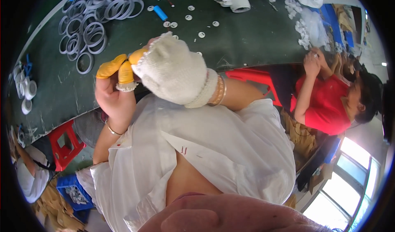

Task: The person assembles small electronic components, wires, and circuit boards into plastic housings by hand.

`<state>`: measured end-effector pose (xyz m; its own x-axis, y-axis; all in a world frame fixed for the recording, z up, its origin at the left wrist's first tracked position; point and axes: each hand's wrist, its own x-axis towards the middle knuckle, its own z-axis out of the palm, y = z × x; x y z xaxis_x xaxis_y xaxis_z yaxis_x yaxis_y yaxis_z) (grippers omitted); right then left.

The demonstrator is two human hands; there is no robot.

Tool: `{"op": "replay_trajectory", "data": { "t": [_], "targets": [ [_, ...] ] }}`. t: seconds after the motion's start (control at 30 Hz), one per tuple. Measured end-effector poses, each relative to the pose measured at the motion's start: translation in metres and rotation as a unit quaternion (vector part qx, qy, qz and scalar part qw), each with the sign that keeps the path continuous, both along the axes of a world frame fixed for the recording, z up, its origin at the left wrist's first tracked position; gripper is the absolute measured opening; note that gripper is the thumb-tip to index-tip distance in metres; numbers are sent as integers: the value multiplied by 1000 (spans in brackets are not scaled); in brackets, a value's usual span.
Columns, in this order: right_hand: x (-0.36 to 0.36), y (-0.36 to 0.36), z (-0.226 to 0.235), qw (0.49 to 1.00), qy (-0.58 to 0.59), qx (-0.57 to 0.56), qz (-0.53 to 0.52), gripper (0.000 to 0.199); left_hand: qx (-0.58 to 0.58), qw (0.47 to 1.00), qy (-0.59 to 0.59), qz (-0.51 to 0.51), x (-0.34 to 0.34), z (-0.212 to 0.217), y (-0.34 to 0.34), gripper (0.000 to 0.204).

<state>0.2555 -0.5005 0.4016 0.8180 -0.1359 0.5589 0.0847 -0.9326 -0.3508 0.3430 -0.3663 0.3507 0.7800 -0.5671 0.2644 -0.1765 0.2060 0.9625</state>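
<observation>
My left hand [116, 93] is raised at the near edge of the dark green table, with yellow covers on its thumb and finger. Pressed up against its fingertips is my right hand [175, 71], in a white knitted glove with yellow fingertips. Both hands are closed in a pinch where they meet. Whatever lies between the fingers is hidden or too small to make out. Beyond them, several small white discs [201, 35] are scattered on the table. A blue cylinder like a battery cell [160, 13] lies farther back.
Grey rings [94, 38] lie heaped to the left. White cylindrical housings [239, 3] stand at the back. White small parts and plastic bags [312, 26] cover the far right. A person in red [325, 96] works at the right; another person [31, 170] sits left, near a red stool [66, 145].
</observation>
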Motion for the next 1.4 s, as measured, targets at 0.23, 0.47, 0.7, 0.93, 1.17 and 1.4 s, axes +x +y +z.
{"op": "replay_trajectory", "data": {
  "t": [0.23, 0.47, 0.7, 0.93, 1.17, 1.4],
  "targets": [
    [-6, -40, -9, 999, 28, -4, -17, 14, 71, 994, -38, 76, 59, 8, 30, 28],
    [-102, -216, -36, 917, 197, 37, -345, 56, 278, 891, -272, 232, 262, 43, 142, 38],
    [-93, -187, -55, 927, 31, 222, -300, 66, 365, 844, -384, 81, 200, 2, 53, 49],
    [-12, -74, 6, 934, 224, 264, 87, 53, 47, 887, 182, -423, 53, 7, -6, 79],
    [105, -81, -26, 988, 133, -72, 17, 29, 71, 919, 330, -203, 51, -8, 8, 61],
    [80, -70, -13, 978, 92, -177, 53, 10, 111, 969, 169, -144, 56, -8, 28, 62]
  ]
}}
